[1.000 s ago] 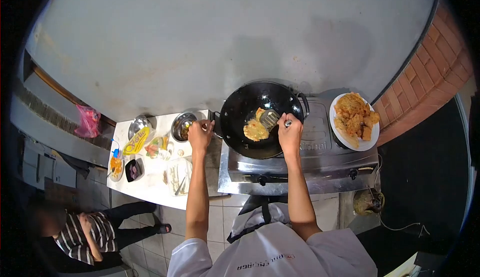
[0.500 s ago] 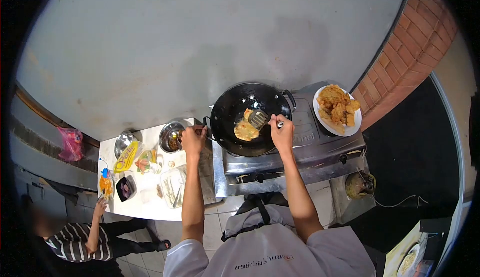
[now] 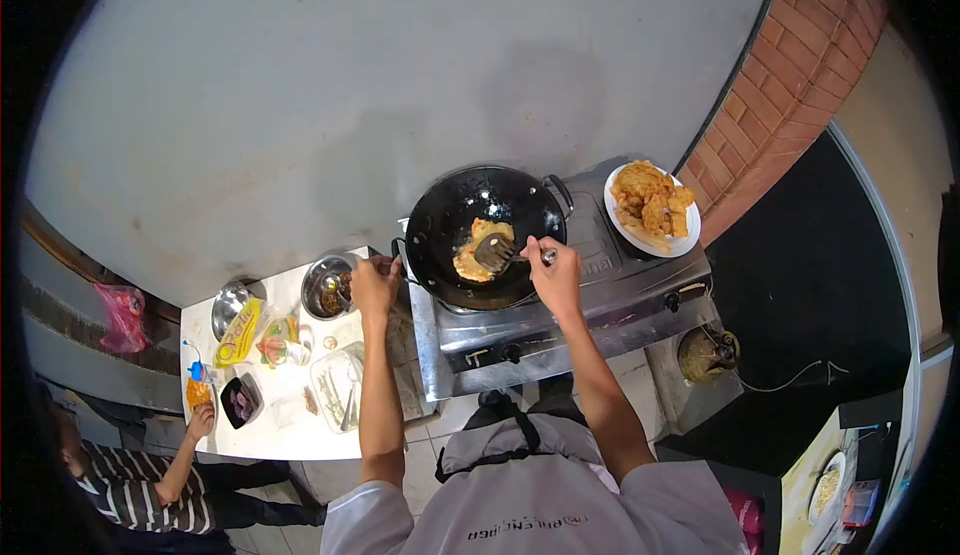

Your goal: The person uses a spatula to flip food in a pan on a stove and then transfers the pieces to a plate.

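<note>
My right hand (image 3: 553,277) is closed round the handle of a slotted metal spatula (image 3: 494,253). Its head rests on a pale golden fritter (image 3: 466,262) in the black wok (image 3: 432,217), which has a little shiny oil in the bottom. My left hand (image 3: 375,287) pinches the wok's left loop handle (image 3: 399,257), partly hiding it. Beneath the wok is a steel gas stove (image 3: 560,323). On its right side stands a white plate (image 3: 683,247) piled with browned fritters (image 3: 648,201).
On the white table (image 3: 275,439) at left are a steel bowl (image 3: 327,288) with a spoon, a clear tub (image 3: 335,387), a yellow packet (image 3: 238,333) and a dark dish (image 3: 241,402). Another person (image 3: 150,480) reaches over its end. A gas cylinder (image 3: 708,355) stands right of the stove.
The spatula head has moved toward me and now covers more of the fritter's middle. My left hand stays at the wok handle. The whole view has shifted slightly.
</note>
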Demonstrator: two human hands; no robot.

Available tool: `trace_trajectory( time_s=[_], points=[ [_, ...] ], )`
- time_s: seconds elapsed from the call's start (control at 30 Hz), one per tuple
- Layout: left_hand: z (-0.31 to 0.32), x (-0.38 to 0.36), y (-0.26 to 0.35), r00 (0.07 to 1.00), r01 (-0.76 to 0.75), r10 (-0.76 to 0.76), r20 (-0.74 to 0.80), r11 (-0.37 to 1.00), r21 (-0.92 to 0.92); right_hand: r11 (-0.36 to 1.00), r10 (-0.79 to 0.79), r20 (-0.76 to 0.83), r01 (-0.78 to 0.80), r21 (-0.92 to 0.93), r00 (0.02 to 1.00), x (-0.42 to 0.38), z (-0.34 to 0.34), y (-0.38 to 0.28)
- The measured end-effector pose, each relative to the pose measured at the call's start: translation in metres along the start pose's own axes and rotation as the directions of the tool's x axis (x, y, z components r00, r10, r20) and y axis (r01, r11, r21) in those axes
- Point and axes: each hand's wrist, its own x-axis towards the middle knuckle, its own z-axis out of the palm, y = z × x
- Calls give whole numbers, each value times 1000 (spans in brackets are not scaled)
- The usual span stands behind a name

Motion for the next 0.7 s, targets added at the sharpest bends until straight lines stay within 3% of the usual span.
trace_trajectory(
  time_s=[0.17,0.37,0.53,0.7],
  points=[
    [-1,0,-1,999,-9,8,-50,1000,-14,999,-23,49,22,25,999,0,9,6],
    [-6,-1,-1,992,117,-120,-34,989,-95,999,12,94,-16,46,996,1,17,11],
    [11,-11,-17,982,120,-168,-89,911,-395,998,-55,42,54,26,998,3,20,15],
    [17,-15,-19,982,53,-137,-129,860,-507,1000,-14,26,14,-17,1000,4,24,10]
  ],
)
